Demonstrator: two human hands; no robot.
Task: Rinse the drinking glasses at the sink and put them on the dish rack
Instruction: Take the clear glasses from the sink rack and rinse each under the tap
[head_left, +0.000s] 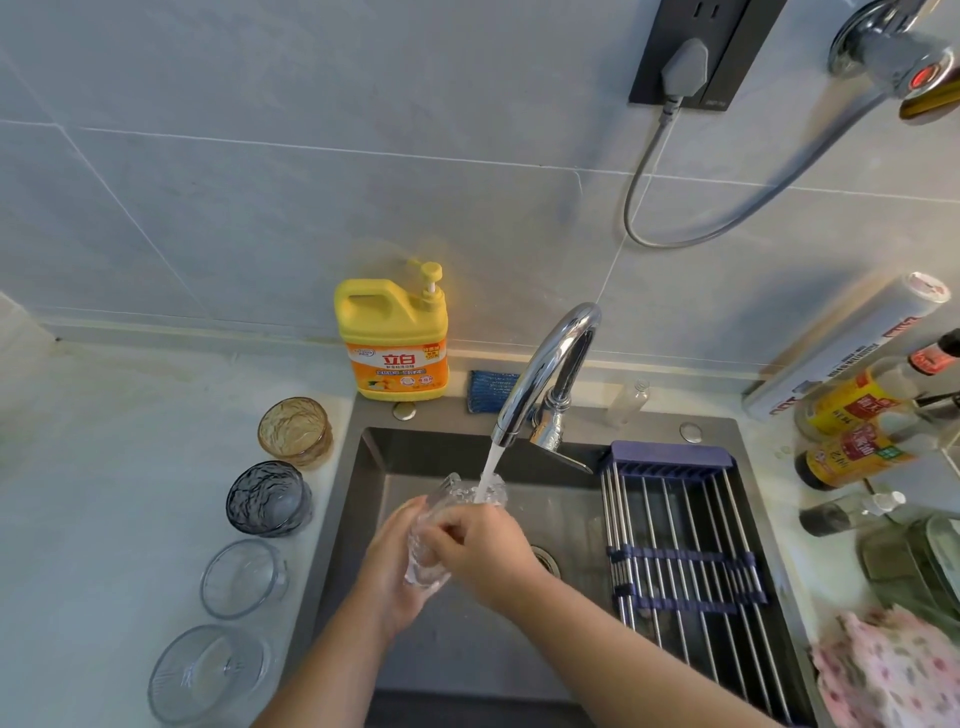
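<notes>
Over the dark sink, both hands hold a clear textured drinking glass tilted under the running tap. Water pours into its mouth. My left hand cups the glass from below and the left. My right hand grips its side with curled fingers. On the counter to the left stand an amber glass, a dark blue-grey glass and two clear glasses. The roll-up dish rack lies across the sink's right half with nothing on it.
A yellow detergent bottle and a blue sponge sit behind the sink. Sauce bottles and a foil roll crowd the right counter. A pink patterned cloth lies at the lower right.
</notes>
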